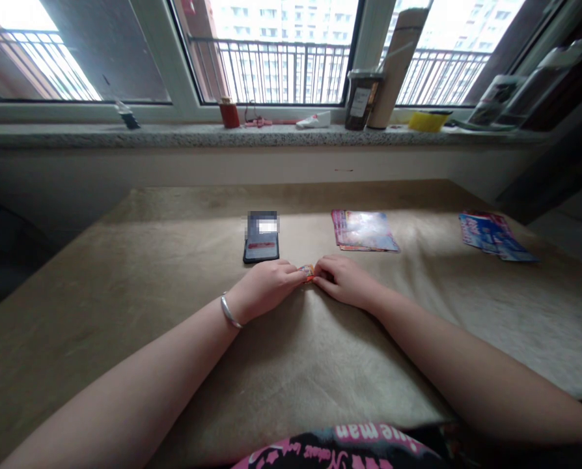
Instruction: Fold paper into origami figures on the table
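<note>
A small orange printed piece, paper or card by its look, is between my two hands just above or on the table's middle; I cannot tell which. My left hand, with a silver bangle at the wrist, grips its left end with fingers pressed together. At the other end, my right hand pinches it between thumb and curled fingers. Most of the piece is hidden by the fingertips. A dark phone lies just beyond my left hand. Behind my right hand rests a fanned stack of glossy printed cards.
Blue and red printed packets or cards lie at the right on the brown covered table. Along the stone windowsill stand a red jar, a dark lidded container, a tall tube and a yellow object.
</note>
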Motion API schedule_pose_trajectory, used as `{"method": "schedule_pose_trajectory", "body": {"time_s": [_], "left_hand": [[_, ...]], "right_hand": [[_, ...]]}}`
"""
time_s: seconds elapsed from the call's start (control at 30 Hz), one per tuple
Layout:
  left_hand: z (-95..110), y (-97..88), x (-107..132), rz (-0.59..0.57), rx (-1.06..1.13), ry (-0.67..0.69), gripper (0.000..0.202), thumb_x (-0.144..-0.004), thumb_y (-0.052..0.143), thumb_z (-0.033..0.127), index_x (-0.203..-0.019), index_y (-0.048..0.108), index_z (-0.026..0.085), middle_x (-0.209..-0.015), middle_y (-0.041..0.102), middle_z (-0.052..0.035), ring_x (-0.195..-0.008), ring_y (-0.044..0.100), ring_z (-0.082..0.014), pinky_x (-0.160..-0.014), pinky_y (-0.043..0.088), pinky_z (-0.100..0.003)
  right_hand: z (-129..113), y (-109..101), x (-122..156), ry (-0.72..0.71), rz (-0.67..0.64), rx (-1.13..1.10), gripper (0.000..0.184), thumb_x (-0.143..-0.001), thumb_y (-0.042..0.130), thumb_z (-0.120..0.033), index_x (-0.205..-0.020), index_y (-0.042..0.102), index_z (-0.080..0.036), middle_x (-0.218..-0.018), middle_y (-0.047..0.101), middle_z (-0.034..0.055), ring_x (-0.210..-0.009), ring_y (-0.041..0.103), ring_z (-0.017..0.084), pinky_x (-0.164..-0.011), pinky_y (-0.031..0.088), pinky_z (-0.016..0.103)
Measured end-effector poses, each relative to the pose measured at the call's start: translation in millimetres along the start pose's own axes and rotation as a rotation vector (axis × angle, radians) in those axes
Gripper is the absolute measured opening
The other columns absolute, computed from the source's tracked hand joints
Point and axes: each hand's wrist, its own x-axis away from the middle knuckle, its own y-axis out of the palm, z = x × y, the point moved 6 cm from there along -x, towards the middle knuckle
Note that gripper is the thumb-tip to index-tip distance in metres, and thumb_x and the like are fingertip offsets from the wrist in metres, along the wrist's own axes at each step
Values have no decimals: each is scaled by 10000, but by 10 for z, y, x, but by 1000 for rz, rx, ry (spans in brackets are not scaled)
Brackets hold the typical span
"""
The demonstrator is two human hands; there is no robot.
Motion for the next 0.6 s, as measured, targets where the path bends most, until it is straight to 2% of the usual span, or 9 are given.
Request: {"method": "schedule_pose_trajectory", "body": {"time_s": [0.2,0.4,0.6], "left_hand": [[44,-17,-1,-19,-89,19,176,-939,431,187,-1006,594,181,-764,626,-6,-663,555,-124,-602,432,-225],[50,-25,-3,35,-74,51,204,-942,422,211,-882,613,171,-761,633,-7,-651,555,-119,-599,443,-228],[62,-1,-6,-5,-99,55,223,-944,403,203,-941,624,171,-794,623,-28,-680,553,-129,-604,462,-242]], "right_hand": [[43,4,-11,28,-24,-23,148,-837,544,-261,-720,555,-171,-708,590,19,-660,489,128,-599,336,234],[66,14,-33,87,-31,19,148,-840,543,-267,-726,569,-176,-734,615,22,-678,509,132,-600,335,235],[87,10,-27,139,-31,31,152,-826,569,-290,-719,571,-182,-743,626,27,-670,520,133,-579,337,233]]}}
